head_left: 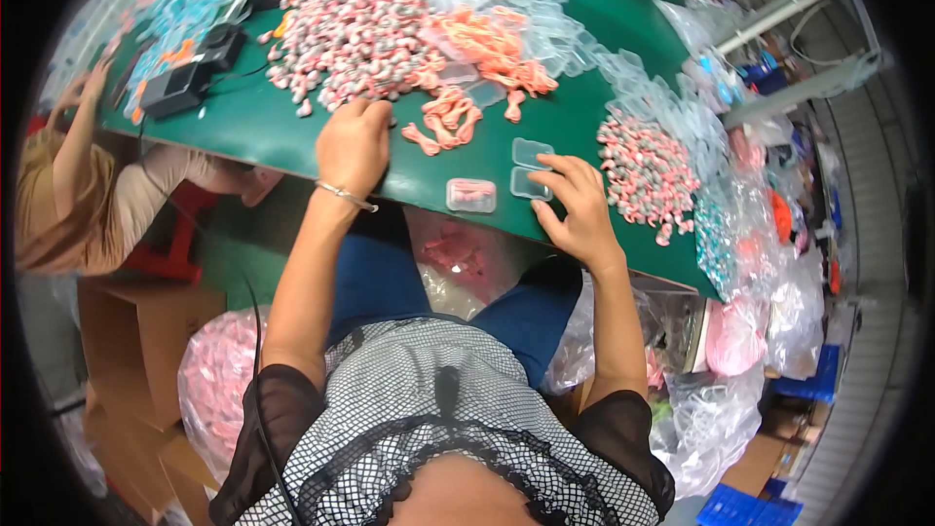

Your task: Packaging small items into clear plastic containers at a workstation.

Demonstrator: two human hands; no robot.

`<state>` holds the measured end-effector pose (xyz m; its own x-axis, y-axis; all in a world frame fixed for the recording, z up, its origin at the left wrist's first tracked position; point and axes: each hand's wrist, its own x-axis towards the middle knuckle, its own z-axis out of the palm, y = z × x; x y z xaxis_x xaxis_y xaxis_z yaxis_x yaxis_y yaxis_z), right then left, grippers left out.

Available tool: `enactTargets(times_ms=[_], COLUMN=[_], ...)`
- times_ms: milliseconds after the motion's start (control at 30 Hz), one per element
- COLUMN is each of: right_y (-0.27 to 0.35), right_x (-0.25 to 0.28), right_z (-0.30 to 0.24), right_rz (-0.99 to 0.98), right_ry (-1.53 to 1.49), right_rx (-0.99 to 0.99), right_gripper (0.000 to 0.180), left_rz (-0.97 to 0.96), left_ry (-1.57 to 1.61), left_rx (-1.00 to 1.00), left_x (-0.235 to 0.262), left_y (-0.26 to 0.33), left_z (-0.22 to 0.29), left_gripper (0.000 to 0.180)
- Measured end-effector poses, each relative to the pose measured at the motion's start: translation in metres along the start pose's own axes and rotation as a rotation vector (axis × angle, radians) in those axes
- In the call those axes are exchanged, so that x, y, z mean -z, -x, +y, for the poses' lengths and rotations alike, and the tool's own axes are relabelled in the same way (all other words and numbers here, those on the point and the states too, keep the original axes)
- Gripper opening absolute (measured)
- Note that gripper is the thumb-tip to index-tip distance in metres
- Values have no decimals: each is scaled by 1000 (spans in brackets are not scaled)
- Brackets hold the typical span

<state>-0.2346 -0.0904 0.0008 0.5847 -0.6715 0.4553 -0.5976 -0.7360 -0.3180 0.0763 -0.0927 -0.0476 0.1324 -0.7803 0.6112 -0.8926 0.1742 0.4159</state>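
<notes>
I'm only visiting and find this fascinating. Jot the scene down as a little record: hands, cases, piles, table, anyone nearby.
Left hand: at the near edge of the large pink-and-grey pile; fingertips hidden
Right hand: fingers at an open clear case
Filled clear case: between the hands, pink contents
Coral bundles: beside the large pile
Smaller pile: right of the right hand
Table: green
Nearby: another person, far left

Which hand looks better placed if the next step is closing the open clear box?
Probably the right hand: it is spread at the right edge of the open clear box. The left hand is farther off, at the near edge of the large pink-and-grey pile.
</notes>
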Motion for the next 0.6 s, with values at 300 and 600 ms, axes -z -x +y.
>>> enactTargets(times_ms=[300, 600], right_y=[-5, -32], right_x=[20, 8], right_z=[97, 100], right_rz=[92, -60], right_ry=[681, 869], right_rx=[-258, -230], right_gripper=[17, 9], left_rz=[-101, -131], left_ry=[133, 213], left_rx=[-50, 124], left_x=[-7, -5], left_y=[-9, 0], left_z=[-5, 15], left_gripper=[13, 7])
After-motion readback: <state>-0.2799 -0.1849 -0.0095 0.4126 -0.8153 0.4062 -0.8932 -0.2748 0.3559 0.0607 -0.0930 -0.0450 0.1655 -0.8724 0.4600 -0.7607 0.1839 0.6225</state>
